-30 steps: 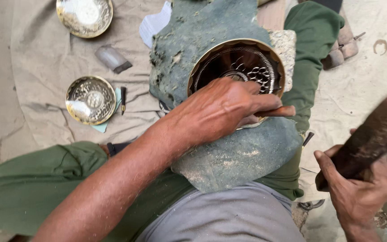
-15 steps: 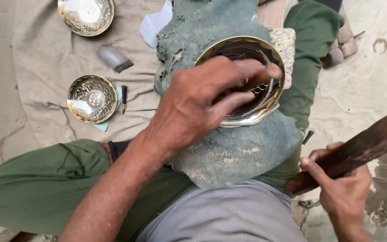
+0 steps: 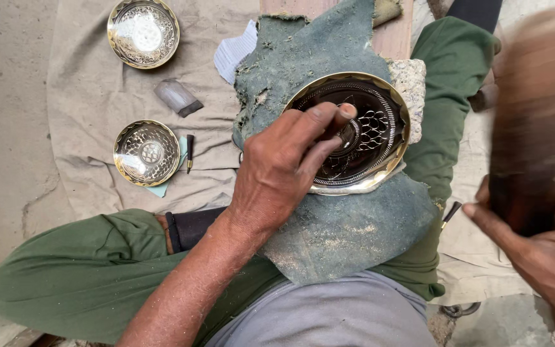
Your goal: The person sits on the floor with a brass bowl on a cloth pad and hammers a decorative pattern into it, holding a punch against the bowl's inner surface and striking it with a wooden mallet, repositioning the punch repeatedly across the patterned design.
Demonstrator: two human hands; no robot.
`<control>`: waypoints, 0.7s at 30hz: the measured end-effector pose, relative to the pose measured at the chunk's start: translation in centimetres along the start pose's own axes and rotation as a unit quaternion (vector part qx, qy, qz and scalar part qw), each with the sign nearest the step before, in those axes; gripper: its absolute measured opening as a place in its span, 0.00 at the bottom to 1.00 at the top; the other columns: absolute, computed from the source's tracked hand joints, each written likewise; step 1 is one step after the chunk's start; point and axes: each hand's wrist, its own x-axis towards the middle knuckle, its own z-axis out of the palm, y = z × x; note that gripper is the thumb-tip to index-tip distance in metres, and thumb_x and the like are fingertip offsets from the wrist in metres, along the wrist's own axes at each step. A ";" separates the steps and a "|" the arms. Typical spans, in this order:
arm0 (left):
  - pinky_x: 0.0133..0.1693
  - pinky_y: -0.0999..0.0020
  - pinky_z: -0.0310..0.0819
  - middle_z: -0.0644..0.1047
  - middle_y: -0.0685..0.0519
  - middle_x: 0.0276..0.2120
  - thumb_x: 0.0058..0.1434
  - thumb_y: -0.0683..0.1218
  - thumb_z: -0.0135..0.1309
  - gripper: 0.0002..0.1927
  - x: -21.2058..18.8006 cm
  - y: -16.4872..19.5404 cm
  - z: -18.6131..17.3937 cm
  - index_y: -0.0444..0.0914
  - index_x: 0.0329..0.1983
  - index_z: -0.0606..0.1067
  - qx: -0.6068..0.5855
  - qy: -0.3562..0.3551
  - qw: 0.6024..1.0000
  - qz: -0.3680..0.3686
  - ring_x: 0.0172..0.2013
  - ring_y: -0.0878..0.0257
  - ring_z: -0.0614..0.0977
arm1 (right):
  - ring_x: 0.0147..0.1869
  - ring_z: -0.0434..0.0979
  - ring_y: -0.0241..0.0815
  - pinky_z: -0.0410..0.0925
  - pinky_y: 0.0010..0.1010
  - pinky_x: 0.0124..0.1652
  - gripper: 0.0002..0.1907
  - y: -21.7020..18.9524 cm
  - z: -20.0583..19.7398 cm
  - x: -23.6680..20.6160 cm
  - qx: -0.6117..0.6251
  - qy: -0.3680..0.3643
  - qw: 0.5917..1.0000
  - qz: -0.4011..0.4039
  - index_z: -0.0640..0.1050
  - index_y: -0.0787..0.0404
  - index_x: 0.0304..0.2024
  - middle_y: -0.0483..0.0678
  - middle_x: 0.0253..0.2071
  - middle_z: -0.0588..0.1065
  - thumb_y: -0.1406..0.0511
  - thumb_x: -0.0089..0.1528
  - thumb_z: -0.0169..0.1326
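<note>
**Engraved brass bowl held on a padded lap**

At far left, two smaller patterned brass bowls, one at the top (image 3: 143, 33) and one lower (image 3: 146, 152), lie on a beige cloth (image 3: 85, 96), with a grey stone-like block (image 3: 177, 97) between them and a short dark punch (image 3: 189, 151) just beside the lower one. The left hand (image 3: 284, 170) rests on the large brass bowl (image 3: 370, 132), fingers closed round a thin tool whose tip is hidden, covering the bowl's left part. The bowl shows a dark inside with beaded rings and a honeycomb pattern, sitting on a worn green pad (image 3: 342, 225) over the person's lap. At right, the right hand (image 3: 541, 250) grips a blurred dark wooden mallet (image 3: 528, 122).
</note>
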 end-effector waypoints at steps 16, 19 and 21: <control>0.31 0.63 0.80 0.73 0.52 0.30 0.66 0.43 0.64 0.20 0.7 0.4 0.0 0.41 0.60 0.74 0.052 -0.035 0.998 0.000 0.29 0.61 0.79 | 0.40 0.85 0.42 0.79 0.34 0.41 0.19 7.9 -0.7 5.9 0.708 0.127 0.545 0.431 0.78 0.72 0.56 0.55 0.38 0.83 0.81 0.62 0.55; 0.32 0.63 0.80 0.73 0.51 0.30 0.66 0.42 0.64 0.20 0.4 0.6 -0.1 0.41 0.59 0.74 0.040 -0.026 0.999 -0.024 0.29 0.60 0.79 | 0.37 0.82 0.42 0.76 0.33 0.39 0.25 7.1 -1.2 6.8 0.803 0.126 -0.250 0.527 0.77 0.70 0.61 0.56 0.37 0.81 0.80 0.60 0.57; 0.34 0.63 0.81 0.74 0.51 0.32 0.65 0.42 0.64 0.21 0.3 0.7 -0.1 0.40 0.60 0.74 0.033 -0.016 0.999 -0.027 0.31 0.60 0.80 | 0.36 0.81 0.42 0.74 0.33 0.37 0.25 5.5 -1.3 6.6 0.755 0.125 -0.453 0.457 0.77 0.69 0.62 0.56 0.36 0.80 0.79 0.60 0.58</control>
